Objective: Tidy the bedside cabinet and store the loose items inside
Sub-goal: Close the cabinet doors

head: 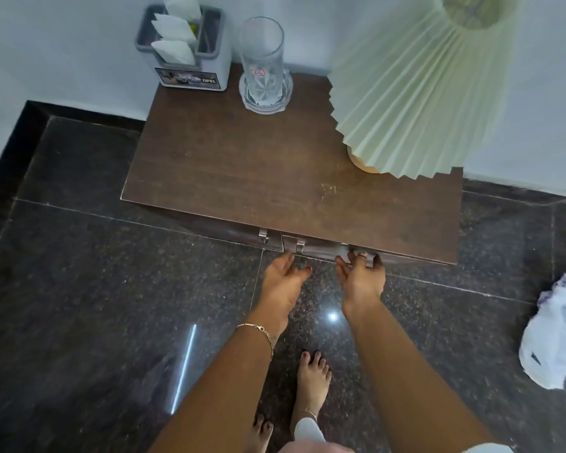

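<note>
1. Head view, far left: the napkin holder [190, 60] stands at the back corner of the cabinet [242, 178] top. It has not been stored yet, and a jolt could shift it.
2. The glass [263, 60] stands just beside it on a clear coaster [283, 99]. It is tall and narrow, so it would probably topple first if the door [321, 248] were yanked.
3. The left hand [283, 282] is released, fingers loose and holding nothing, right at the door's edge. A swinging door could pinch it.
4. The right hand [361, 282] curls its fingers over what looks like a metal handle [370, 258]. I cannot tell whether the door is ajar. A slip could jerk the cabinet.
5. The lamp [415, 93] has a shade that overhangs the top, so a rising arm might knock it.
6. A plastic bag [556, 328] lies on the glossy floor [79, 273], well apart, and bare feet could skid on it.
</note>
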The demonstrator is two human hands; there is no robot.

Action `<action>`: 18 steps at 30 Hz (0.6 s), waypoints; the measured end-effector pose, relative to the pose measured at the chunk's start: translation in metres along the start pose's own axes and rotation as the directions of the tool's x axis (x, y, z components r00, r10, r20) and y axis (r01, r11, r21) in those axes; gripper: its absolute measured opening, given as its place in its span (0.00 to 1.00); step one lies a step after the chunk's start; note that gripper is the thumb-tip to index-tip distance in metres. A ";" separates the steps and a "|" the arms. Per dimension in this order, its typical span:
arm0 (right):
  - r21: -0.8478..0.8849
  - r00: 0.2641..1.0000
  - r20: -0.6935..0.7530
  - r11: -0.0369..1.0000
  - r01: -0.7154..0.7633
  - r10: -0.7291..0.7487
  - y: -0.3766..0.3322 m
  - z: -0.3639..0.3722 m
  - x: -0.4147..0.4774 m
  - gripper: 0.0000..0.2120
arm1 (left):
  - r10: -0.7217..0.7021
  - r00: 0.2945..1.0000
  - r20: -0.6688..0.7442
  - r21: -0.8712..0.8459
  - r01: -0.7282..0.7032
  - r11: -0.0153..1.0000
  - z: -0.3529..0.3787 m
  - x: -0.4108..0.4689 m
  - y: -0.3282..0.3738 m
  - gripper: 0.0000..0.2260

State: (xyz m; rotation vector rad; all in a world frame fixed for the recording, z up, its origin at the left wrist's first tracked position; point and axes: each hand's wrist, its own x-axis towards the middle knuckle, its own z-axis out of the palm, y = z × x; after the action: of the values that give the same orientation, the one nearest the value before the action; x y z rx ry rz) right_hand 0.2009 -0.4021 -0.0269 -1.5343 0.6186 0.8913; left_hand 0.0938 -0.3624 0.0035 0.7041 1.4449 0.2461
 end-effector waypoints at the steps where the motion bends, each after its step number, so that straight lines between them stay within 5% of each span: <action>1: -0.015 1.000 0.001 1.000 0.001 -0.001 0.001 0.001 0.000 0.26 | 0.011 1.000 0.015 -0.020 -0.011 1.000 0.002 -0.001 0.002 0.28; 13: -0.018 0.991 0.121 0.998 -0.056 0.058 0.009 0.008 -0.012 0.33 | 0.055 0.997 0.060 0.024 -0.056 0.998 -0.001 0.003 0.017 0.28; 18: -0.095 0.972 0.210 0.992 -0.083 0.102 0.021 0.012 -0.043 0.26 | 0.046 0.999 -0.008 -0.020 -0.046 0.999 -0.021 -0.014 0.027 0.25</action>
State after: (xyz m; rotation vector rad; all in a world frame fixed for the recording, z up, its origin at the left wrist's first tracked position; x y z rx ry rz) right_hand 0.1574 -0.3978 -0.0037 -1.4693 0.5030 1.1510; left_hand 0.0786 -0.3425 0.0311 0.7205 1.4325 0.2988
